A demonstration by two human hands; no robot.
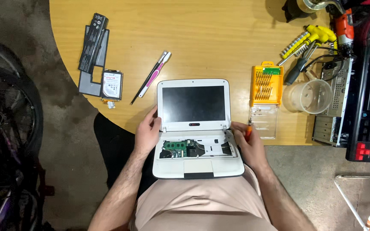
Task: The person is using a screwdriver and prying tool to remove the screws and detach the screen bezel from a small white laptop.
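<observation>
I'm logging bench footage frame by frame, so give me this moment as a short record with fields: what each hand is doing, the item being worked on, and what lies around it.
Item: small white laptop, lid open, keyboard removed, green circuit board exposed
Left hand: grips the laptop's left edge near the hinge
Right hand: at the right hinge, holding an orange-handled screwdriver
Support: laptop rests partly on the lap, partly on the round wooden table
Right of laptop: orange screwdriver bit case, clear plastic cup
Left of laptop: hard drive, black battery pack, pink and white toothbrush
</observation>
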